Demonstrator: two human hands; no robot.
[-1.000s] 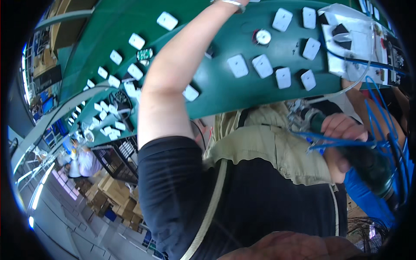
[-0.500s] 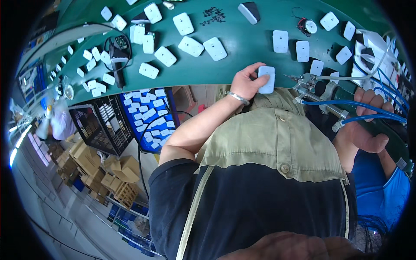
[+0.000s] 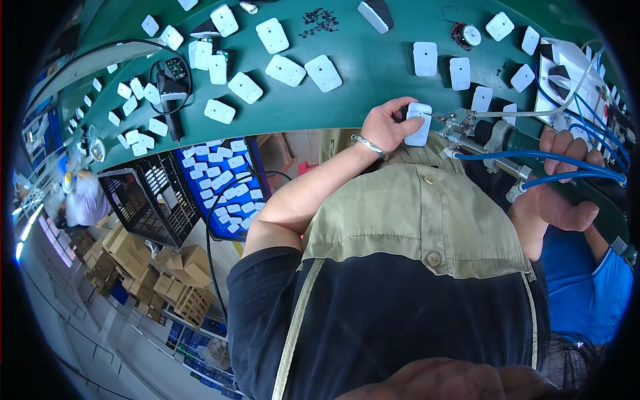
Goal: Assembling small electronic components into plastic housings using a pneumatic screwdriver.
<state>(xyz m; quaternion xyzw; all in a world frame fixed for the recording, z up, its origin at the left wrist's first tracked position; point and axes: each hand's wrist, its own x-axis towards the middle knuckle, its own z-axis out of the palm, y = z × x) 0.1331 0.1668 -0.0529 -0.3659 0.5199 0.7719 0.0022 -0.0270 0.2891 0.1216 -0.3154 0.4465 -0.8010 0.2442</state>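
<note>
In my left hand (image 3: 389, 127) is a white rounded plastic case (image 3: 417, 128), pinched between thumb and fingers at the table's near edge. My right hand (image 3: 557, 205) is wrapped round the dark green body of a power screwdriver (image 3: 517, 141), which lies sideways and points left. Its metal tip assembly (image 3: 459, 122) reaches the right edge of the white case; whether the tip touches a screw is too small to tell. Blue air hoses (image 3: 493, 158) run along the tool and partly cover my right fingers.
Several similar white cases (image 3: 323, 73) are spread over the green table (image 3: 373, 100). Small black screws (image 3: 319, 23) lie in a pile at the far side. A blue tray (image 3: 250, 150) of white parts and a black crate (image 3: 137, 200) stand left. Someone in blue (image 3: 580, 287) is at the right.
My left hand has brought the white case right, up to the screwdriver's tip, closing the gap between them. The right hand keeps its grip on the tool. The whole view has shifted slightly.
</note>
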